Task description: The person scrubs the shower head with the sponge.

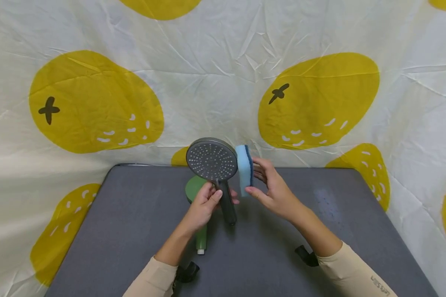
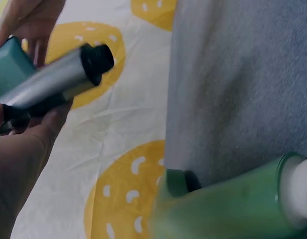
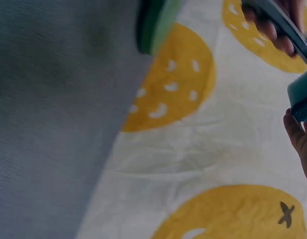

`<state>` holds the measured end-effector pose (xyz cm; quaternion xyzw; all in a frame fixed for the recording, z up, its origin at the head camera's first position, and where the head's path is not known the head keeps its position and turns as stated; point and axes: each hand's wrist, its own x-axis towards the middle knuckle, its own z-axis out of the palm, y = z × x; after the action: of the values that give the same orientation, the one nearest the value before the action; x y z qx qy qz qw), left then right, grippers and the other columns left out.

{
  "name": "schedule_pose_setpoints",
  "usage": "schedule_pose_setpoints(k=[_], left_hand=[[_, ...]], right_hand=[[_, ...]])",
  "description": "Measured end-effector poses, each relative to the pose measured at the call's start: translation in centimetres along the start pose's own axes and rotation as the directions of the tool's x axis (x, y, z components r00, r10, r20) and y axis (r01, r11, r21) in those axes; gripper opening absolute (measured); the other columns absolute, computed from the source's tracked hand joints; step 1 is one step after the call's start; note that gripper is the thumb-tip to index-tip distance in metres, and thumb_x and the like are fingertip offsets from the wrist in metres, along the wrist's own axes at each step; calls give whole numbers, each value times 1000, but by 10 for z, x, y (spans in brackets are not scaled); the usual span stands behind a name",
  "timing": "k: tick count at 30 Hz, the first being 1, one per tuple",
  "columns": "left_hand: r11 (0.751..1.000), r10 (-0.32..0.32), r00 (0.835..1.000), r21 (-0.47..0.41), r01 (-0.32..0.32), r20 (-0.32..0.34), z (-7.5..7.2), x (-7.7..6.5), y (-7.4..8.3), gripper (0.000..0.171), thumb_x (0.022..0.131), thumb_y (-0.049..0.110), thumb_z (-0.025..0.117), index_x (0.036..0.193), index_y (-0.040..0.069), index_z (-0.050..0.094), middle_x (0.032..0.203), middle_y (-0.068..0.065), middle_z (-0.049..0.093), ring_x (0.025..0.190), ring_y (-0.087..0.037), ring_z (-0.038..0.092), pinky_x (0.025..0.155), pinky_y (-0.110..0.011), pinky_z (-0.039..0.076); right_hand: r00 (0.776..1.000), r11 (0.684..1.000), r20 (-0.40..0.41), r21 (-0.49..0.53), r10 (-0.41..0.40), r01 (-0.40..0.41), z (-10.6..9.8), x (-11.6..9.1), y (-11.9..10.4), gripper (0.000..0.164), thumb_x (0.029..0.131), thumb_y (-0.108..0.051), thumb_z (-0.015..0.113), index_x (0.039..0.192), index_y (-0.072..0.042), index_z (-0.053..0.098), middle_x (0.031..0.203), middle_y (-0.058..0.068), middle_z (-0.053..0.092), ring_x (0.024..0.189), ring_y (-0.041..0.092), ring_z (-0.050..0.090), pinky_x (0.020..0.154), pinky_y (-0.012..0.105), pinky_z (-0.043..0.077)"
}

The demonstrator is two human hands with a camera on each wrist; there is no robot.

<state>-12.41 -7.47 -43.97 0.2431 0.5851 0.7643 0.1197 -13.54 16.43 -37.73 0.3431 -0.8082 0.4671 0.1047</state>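
Head view, two hands (image 1: pixel 203 205) (image 1: pixel 276 194), two showerheads (image 1: pixel 212 159) (image 1: pixel 194 189), one blue sponge (image 1: pixel 244 170)

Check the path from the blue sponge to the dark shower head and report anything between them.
Nothing visible stands between them: the blue sponge, held in the right hand, is close beside the dark shower head; whether they touch is unclear. The green shower head lies on the table below, out of the way.

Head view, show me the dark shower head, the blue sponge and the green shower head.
Dark shower head (image 1: pixel 212 161), head view, on its spray face.
Blue sponge (image 1: pixel 244 170), head view, on its light blue side.
Green shower head (image 1: pixel 195 188), head view, on its round head.
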Motion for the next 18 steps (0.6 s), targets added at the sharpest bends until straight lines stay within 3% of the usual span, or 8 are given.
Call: schedule_pose_setpoints(k=[7, 12, 18], left_hand=[[994, 5, 1000, 105, -2, -24, -2, -2, -3, 33, 112, 8, 38, 140, -9, 37, 123, -40, 58, 108, -48, 70, 98, -39, 59], [971, 17, 999, 240, -8, -34, -2, -4, -3, 31, 112, 11, 40, 139, -4, 42, 119, -32, 64, 102, -46, 72, 96, -36, 60], [920, -14, 999, 391, 33, -53, -3, -7, 0, 29, 112, 9, 42, 139, 0, 45, 113, -27, 67, 95, -40, 72, 91, -34, 60]], right_hand=[[996, 996, -22, 32, 87, -86, 6, -12, 4, 79, 91, 7, 72, 155, -2, 26, 147, 26, 47, 129, 44, 58, 108, 55, 48], [995, 996, -55, -15, 84, -85, -5, -8, -2, 79, 91, 6, 73, 156, -5, 30, 149, 24, 46, 129, 43, 58, 109, 54, 48], [997, 978, -73, -207, -10, -5, -27, 2, -9, 78, 89, 1, 76, 157, -10, 40, 151, 17, 47, 129, 33, 55, 103, 57, 53]])
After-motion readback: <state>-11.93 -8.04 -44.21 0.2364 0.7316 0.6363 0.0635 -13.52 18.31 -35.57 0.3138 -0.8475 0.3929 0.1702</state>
